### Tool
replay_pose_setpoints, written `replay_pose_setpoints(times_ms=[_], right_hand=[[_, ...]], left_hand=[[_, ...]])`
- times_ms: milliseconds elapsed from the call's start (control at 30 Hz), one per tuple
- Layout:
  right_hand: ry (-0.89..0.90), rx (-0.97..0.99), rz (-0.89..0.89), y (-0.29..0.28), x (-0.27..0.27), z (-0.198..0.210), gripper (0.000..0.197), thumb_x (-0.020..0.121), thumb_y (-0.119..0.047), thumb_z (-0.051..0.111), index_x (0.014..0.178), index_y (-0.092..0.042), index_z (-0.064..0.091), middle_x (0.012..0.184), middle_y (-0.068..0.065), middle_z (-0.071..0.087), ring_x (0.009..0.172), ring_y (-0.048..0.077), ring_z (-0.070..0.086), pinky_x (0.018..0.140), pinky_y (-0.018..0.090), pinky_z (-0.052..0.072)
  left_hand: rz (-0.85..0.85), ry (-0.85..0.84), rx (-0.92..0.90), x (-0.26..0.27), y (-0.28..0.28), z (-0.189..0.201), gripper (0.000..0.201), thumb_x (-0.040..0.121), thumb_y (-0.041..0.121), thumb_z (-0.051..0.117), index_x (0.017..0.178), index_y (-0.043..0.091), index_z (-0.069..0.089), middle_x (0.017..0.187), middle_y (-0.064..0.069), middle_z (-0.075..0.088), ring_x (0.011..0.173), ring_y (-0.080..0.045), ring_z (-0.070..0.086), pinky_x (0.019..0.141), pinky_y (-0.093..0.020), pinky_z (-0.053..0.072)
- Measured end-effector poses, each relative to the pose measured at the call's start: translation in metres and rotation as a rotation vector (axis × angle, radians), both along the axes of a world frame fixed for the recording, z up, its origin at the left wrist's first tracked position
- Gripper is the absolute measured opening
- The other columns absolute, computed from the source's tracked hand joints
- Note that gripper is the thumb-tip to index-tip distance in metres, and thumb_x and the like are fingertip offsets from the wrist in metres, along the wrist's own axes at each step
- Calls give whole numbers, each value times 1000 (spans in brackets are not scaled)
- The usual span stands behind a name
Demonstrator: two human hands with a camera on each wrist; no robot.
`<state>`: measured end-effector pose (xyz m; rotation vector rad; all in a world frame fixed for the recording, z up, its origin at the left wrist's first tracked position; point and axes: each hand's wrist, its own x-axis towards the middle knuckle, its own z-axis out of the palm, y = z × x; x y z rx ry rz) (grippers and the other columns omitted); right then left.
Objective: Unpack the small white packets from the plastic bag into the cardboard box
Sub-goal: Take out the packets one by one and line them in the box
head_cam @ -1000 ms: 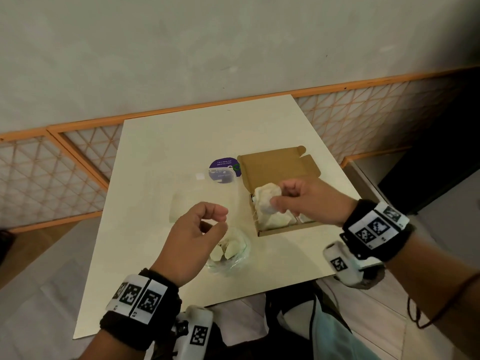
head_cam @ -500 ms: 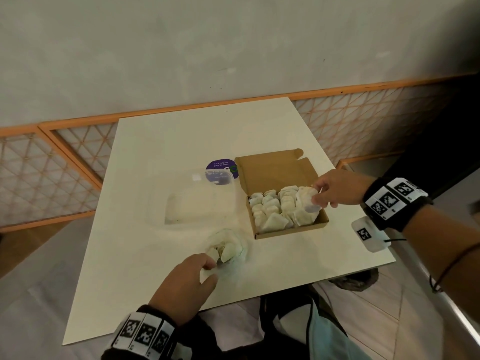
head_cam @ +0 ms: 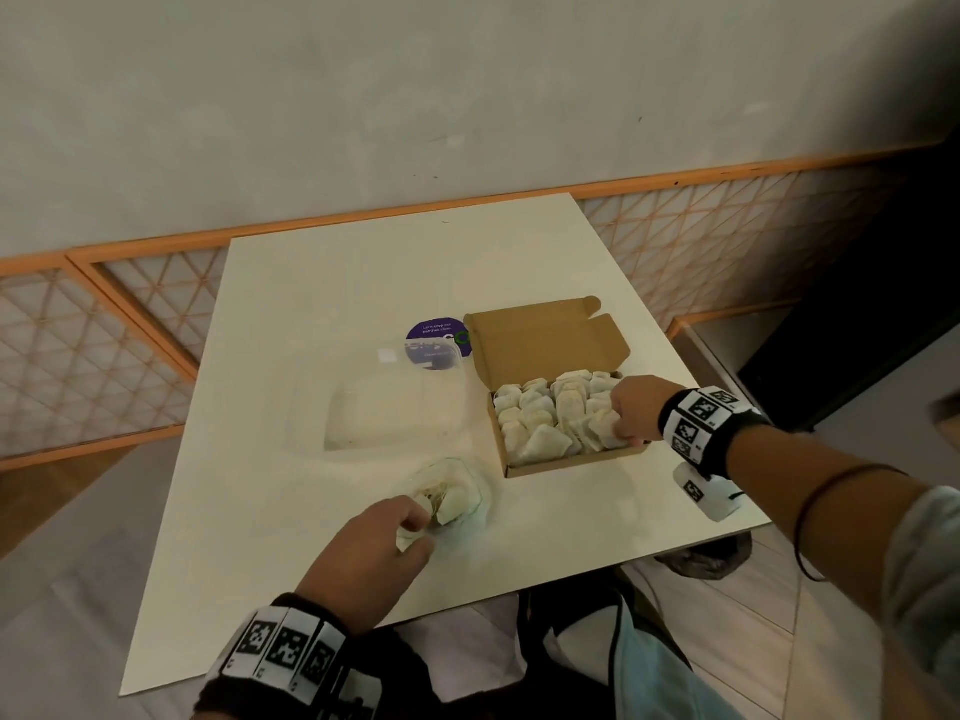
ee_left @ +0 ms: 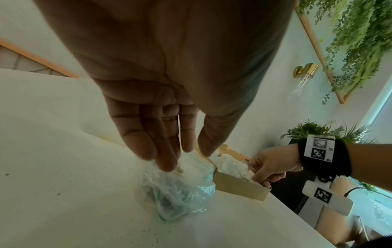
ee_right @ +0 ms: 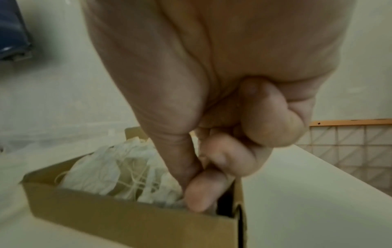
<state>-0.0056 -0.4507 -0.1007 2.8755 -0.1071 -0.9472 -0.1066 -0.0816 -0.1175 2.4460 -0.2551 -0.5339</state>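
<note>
A crumpled clear plastic bag [head_cam: 460,506] [ee_left: 182,198] lies on the table's near side with a few white packets inside. My left hand [head_cam: 415,527] [ee_left: 191,154] reaches into its mouth, thumb and fingers pinching a white packet [ee_left: 192,163]. To the right stands the open cardboard box [head_cam: 571,464] [ee_left: 239,186] [ee_right: 106,218], filled with several white packets [head_cam: 540,423] [ee_right: 101,176]. My right hand [head_cam: 618,423] [ee_right: 195,196] is at the box's right end. Its thumb and forefinger pinch down on a packet in the front right corner, the other fingers curled.
A clear plastic tub [head_cam: 395,407] sits left of the box, with a round purple label [head_cam: 436,343] behind it. The box lid [head_cam: 545,340] stands open at the back. The table's right edge [head_cam: 727,527] runs close under my right wrist. A dark bag [head_cam: 571,652] lies below.
My right hand carried a packet from over the box's middle to its right end and lowered it in. My left hand dropped from the air to the bag's mouth.
</note>
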Motion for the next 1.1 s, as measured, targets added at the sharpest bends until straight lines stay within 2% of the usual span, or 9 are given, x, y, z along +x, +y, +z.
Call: replay_pose_setpoints(times_ms=[67, 167, 267, 367, 567, 667, 767, 1000, 1100], right_hand=[[-36, -22, -20, 4, -2, 2, 14, 96, -25, 59, 91, -12, 59, 100, 5, 67, 91, 23, 62, 75, 28, 50], [-118, -5, -7, 15, -5, 12, 30, 99, -30, 56, 123, -12, 56, 119, 6, 66, 108, 25, 65, 84, 34, 51], [-203, 134, 83, 47, -12, 32, 18, 98, -28, 55, 109, -15, 57, 103, 3, 65, 91, 23, 63, 73, 32, 46], [-162, 342, 207, 94, -25, 43, 14, 97, -28, 55, 93, -16, 60, 93, -4, 66, 84, 18, 60, 74, 31, 44], [-63, 575, 299, 167, -49, 13, 24, 98, -38, 59, 102, -20, 74, 103, -7, 72, 91, 15, 65, 81, 33, 53], [-75, 508, 261, 188, -54, -5, 35, 93, -48, 60, 79, -16, 67, 79, 1, 66, 72, 21, 62, 65, 34, 53], [-88, 485, 157, 200, -58, -19, 41, 91, -48, 58, 63, -20, 48, 65, -2, 51, 61, 20, 51, 51, 28, 33], [-127, 566, 103, 199, -56, -26, 18, 98, -28, 58, 83, -19, 60, 90, 1, 64, 83, 24, 61, 68, 31, 42], [-172, 607, 101, 188, -52, -16, 21, 98, -28, 58, 78, -23, 56, 85, -5, 59, 81, 20, 59, 66, 31, 42]], left_hand=[[2, -25, -6, 2, 1, 2, 14, 96, 36, 65, 110, 37, 62, 110, 19, 58, 78, 1, 57, 73, -7, 39], [45, -82, -3, 7, 6, 3, 14, 94, 34, 67, 107, 38, 66, 109, 14, 51, 79, 0, 56, 76, -9, 39], [90, -125, 33, 11, 11, -2, 13, 93, 35, 68, 104, 41, 70, 114, 15, 47, 100, -7, 53, 92, -23, 44], [91, -59, 83, 14, 10, -3, 13, 94, 37, 66, 104, 42, 72, 124, 13, 44, 117, -8, 42, 102, -25, 37], [145, 27, 31, 17, 2, -4, 13, 95, 33, 64, 106, 33, 71, 119, 5, 60, 98, -8, 64, 92, -25, 49], [165, 12, 44, 17, -2, -6, 19, 97, 25, 62, 114, 24, 71, 123, 2, 60, 101, -11, 66, 90, -22, 46], [155, -6, 53, 16, -4, -6, 22, 100, 27, 60, 118, 20, 71, 123, 2, 58, 102, -12, 66, 91, -20, 45], [166, -25, 63, 14, -3, -8, 25, 99, 28, 60, 119, 18, 72, 124, 3, 58, 94, -8, 63, 84, -15, 40], [199, -7, 63, 15, 0, -7, 28, 98, 32, 61, 119, 17, 71, 124, 3, 58, 99, -11, 66, 90, -22, 47]])
